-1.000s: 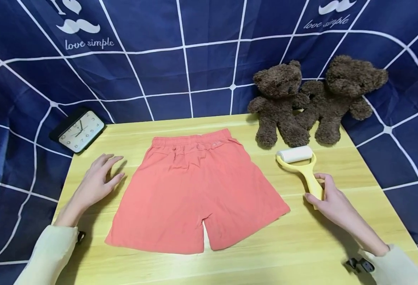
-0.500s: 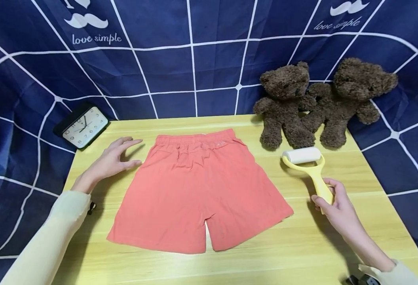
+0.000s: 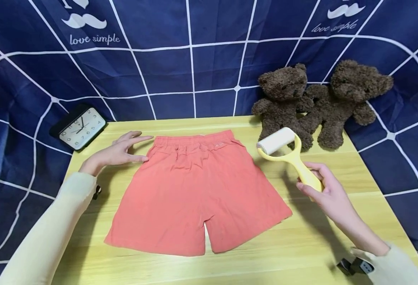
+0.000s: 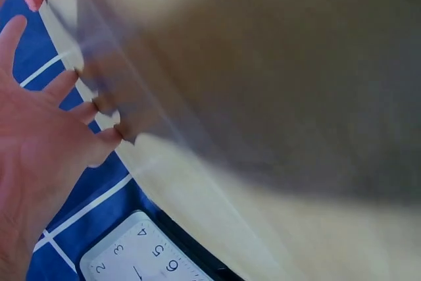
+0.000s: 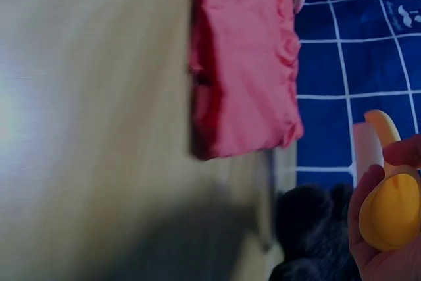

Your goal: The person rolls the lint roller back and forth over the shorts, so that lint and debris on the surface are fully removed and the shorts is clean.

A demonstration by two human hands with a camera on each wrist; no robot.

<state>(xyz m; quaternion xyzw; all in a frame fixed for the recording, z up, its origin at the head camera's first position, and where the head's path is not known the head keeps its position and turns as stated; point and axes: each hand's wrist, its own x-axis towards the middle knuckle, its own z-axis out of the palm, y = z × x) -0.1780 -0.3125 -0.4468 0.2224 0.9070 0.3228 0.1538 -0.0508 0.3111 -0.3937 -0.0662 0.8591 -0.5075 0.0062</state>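
Observation:
Coral-red shorts (image 3: pixel 194 190) lie flat on the wooden table, waistband toward the back. My left hand (image 3: pixel 118 152) is at their upper left side, thumb tip right at the edge of the cloth and fingers spread; in the left wrist view the same hand (image 4: pixel 39 123) shows with fingers apart and holding nothing. On the right, my right hand (image 3: pixel 326 190) grips the yellow handle of a lint roller (image 3: pixel 298 160), its white roll tilted up toward the left. The right wrist view shows fingers wrapped round the lint roller's handle (image 5: pixel 391 212).
A black-framed clock (image 3: pixel 82 128) leans at the back left corner. Two dark brown teddy bears (image 3: pixel 282 103) sit at the back right, just behind the roller. A navy curtain (image 3: pixel 166 71) with white grid lines encloses the table (image 3: pixel 251 261) at the back and sides.
My left hand has moved right and slightly back, up to the shorts' edge. My right hand has raised the lint roller and swung its head left. The shorts have stayed put.

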